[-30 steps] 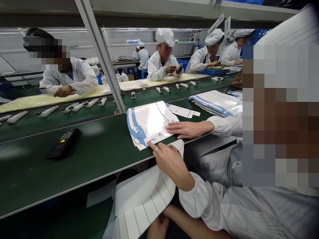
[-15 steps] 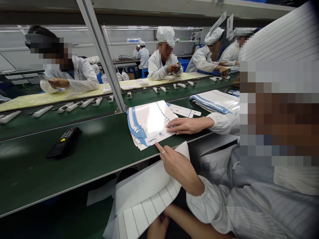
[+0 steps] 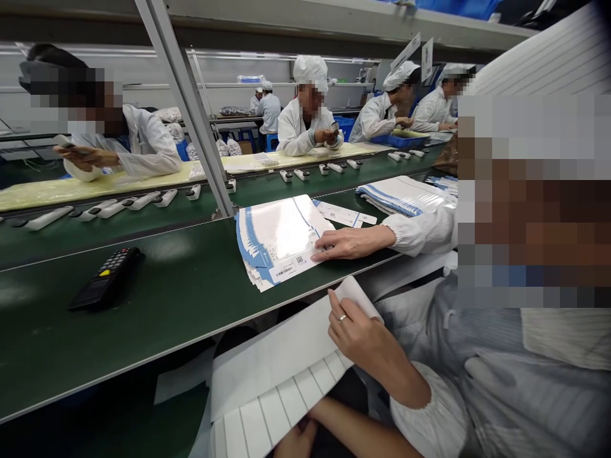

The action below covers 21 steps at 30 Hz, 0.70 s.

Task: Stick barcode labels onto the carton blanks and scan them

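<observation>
At the bottom edge the person's own bare hands [image 3: 294, 443] show only in part; how open they are, and whether they grip anything, cannot be told; just above them lies a white lined strip [image 3: 267, 369], touched near its far end by a co-worker's ringed left hand [image 3: 365, 334], fingers loosely bent, grip unclear; beyond it, the co-worker's right hand [image 3: 351, 243] rests half-spread on stacked flat cartons [image 3: 286, 226], the top one bearing a barcode and QR code, small print unreadable; left of these hands lies a black keypad device [image 3: 102, 280]; farther off, white devices [image 3: 50, 217] stand in a row.
</observation>
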Available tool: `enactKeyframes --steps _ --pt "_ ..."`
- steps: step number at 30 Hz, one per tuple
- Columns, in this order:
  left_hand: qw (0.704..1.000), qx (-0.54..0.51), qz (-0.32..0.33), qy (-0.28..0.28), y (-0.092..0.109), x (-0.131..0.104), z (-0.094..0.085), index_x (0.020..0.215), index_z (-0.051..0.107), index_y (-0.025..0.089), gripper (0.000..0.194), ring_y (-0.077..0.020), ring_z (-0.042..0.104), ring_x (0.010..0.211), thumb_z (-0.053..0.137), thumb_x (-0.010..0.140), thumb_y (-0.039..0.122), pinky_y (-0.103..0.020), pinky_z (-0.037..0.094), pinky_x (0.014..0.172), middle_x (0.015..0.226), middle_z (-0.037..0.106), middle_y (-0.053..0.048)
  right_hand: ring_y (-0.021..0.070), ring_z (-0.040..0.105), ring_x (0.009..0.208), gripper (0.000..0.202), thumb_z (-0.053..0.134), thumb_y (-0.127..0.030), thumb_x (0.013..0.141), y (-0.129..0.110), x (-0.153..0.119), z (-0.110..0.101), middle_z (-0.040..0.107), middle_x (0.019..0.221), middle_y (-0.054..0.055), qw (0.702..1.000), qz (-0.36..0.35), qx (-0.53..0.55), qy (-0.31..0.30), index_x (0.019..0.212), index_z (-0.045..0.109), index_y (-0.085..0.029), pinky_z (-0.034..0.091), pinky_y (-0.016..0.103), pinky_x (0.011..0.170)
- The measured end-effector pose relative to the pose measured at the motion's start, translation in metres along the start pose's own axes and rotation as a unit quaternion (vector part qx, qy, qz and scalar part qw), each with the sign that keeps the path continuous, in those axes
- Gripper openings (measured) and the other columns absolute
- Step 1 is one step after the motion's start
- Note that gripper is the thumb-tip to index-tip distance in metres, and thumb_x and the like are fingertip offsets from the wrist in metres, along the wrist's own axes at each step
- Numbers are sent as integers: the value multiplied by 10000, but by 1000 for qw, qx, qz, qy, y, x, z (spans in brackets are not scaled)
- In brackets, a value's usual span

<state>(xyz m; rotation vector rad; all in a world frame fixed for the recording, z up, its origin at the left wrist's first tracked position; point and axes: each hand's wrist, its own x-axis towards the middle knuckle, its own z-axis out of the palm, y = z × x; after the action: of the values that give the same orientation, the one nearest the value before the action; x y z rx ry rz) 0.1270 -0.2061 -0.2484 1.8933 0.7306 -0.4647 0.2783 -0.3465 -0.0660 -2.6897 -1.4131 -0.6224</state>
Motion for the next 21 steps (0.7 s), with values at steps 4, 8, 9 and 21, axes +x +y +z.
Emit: enactKeyframes --steps 4,8,9,21 --pt "1000 -5 5 8 0 5 0 1153 552 125 453 -255 337 1285 530 710 220 -379 136 1113 1133 613 -105 248 548 1027 407 247 29 852 7 -19 11 593 1141 164 991 18 132 -1 1083 552 -108 535 443 721" --pt "1000 -26 17 0 1 9 -3 1140 569 164 497 -296 411 1229 579 659 291 -423 190 1094 1103 626 -108 240 543 1078 360 324 -31 880 10 -28 16 625 1101 101 975 36 220 17 1157 520 -152 519 485 830" --pt "999 -28 18 -6 1 10 -4 1128 578 181 494 -300 432 1211 587 651 310 -423 224 1082 1080 636 -103 230 559 1057 334 363 -48 878 11 -28 14 637 1079 85 983 7 181 31 1153 524 -149 522 465 844" --pt "991 -44 115 -56 18 -2 -15 1037 599 140 422 -271 517 1105 556 711 405 -379 359 1004 1034 635 -122 115 636 734 196 508 -128 832 -15 4 -15 597 623 22 477 -561 -615 283 651 585 -114 565 223 677"
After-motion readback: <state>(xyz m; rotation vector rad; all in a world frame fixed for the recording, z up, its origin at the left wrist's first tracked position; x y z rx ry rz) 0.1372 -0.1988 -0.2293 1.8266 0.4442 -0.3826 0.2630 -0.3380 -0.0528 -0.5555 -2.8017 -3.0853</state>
